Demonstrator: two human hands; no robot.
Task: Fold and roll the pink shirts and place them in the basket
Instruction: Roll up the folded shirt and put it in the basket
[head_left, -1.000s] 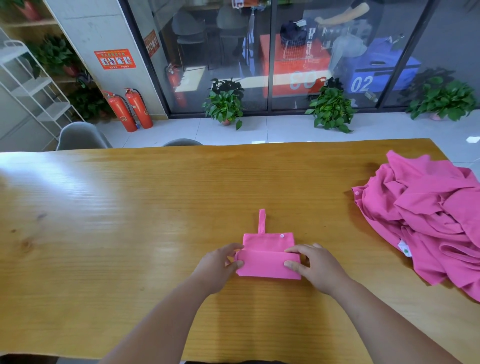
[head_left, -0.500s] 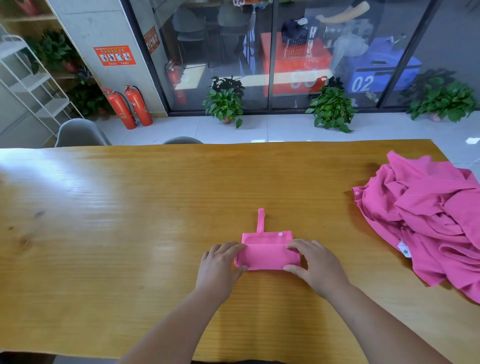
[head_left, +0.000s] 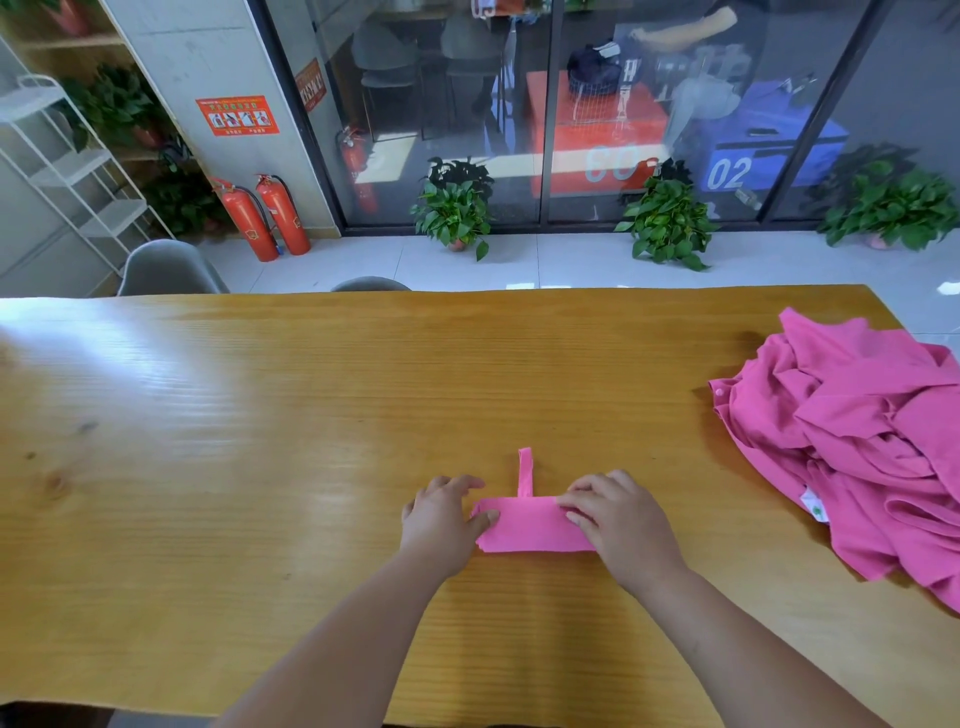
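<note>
Near the desk's (head_left: 260, 415) front edge, the left hand (head_left: 441, 525) and right hand (head_left: 618, 519) curl round the ends of one shirt (head_left: 530, 525), nearly rolled up, while a heap of shirts (head_left: 857, 447) by the right edge lies unfolded, and no basket shows
</note>
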